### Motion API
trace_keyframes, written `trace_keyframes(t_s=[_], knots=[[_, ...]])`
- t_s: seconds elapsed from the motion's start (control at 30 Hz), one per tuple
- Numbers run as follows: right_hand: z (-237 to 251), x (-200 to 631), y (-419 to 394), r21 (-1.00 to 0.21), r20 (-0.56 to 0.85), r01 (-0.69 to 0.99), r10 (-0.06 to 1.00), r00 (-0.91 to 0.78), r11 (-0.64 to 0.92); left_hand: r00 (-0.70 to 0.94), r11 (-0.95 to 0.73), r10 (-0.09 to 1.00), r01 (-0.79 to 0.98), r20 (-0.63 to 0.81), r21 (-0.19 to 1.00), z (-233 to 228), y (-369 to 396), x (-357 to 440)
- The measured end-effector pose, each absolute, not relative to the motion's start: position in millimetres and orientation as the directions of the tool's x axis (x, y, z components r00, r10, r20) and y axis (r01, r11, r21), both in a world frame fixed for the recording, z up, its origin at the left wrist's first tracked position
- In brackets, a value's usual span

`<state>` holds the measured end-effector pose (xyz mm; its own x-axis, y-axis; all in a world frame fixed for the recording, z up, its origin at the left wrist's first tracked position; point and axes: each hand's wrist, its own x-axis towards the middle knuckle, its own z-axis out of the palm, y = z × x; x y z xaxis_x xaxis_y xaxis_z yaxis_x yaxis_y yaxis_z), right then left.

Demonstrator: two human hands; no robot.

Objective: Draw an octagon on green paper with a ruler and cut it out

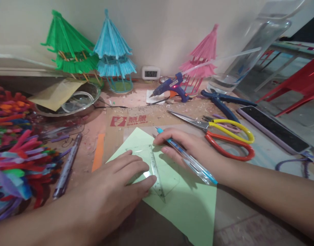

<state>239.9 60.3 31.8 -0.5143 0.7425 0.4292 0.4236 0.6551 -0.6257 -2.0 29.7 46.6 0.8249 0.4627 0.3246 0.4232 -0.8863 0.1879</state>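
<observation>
A sheet of pale green paper point(195, 212) lies at an angle in front of me, with faint drawn lines on it. On the paper rests a clear plastic set square point(156, 174), its marked edge running from top to bottom. My left hand point(121, 181) presses it down, fingers spread and flat, thumb near the marked edge; part of the set square is hidden beneath. My right hand point(187, 143) is closed around a clear ballpoint pen point(182, 152) with blue ends. The pen's tip points up and left, just above the paper.
Scissors point(208, 126), pliers point(220, 100) and a phone point(273, 128) lie right. Behind stand a blue glue gun point(172, 87) and green point(67, 41), blue point(114, 48) and pink point(203, 54) pagoda models. Pipe cleaners point(21, 160), a metal bowl point(93, 99) and a dark pen point(67, 167) are left.
</observation>
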Motion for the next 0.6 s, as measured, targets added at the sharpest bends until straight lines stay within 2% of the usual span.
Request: trace_keyframes(t_s=[0.23, 0.6], knots=[[32.4, 239.4, 59.9, -0.625, 0.424, 0.426, 0.742, -0.519, 0.654, 0.845, -0.894, 0.448, 0.422, 0.292, 0.152, 50.8, 30.2, -4.7], [31.9, 240.1, 60.5, -0.625, 0.43, 0.418, 0.738, -0.52, 0.659, 0.841, -0.889, 0.457, 0.42, 0.29, 0.183, 51.1, 29.6, -1.1]])
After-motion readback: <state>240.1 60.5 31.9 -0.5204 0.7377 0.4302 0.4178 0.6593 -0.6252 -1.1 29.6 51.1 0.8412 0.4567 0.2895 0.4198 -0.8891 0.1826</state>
